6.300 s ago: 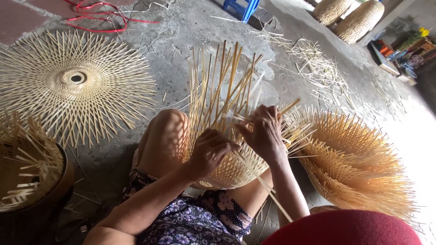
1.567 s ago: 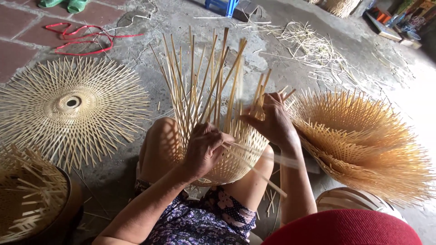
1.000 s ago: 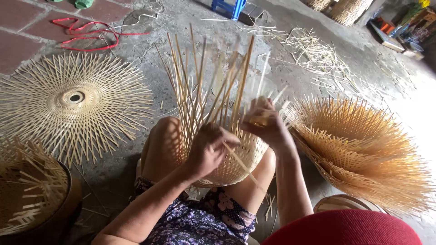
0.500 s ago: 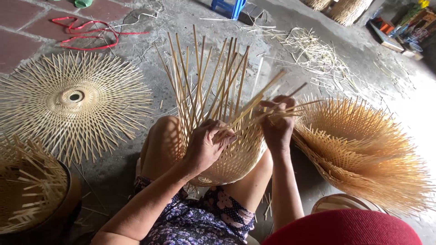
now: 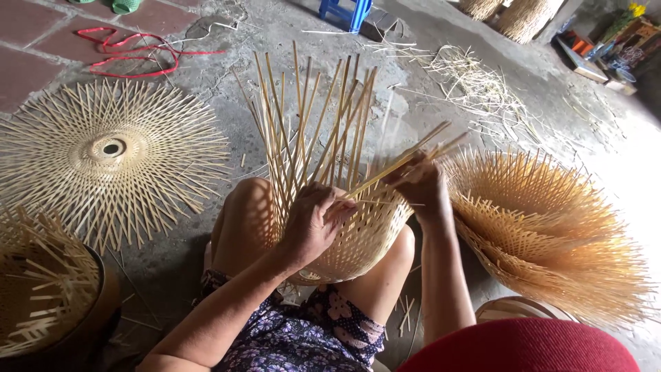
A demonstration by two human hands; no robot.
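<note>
Since a moment ago we've tipped the pale bamboo strip [image 5: 396, 165] lower across the half-woven bamboo basket [image 5: 358, 234] between our knees, right hand [image 5: 421, 184] pinching it, left hand [image 5: 313, 224] clasping the rim — light, springy, splintery, best gripped near the weave.
</note>
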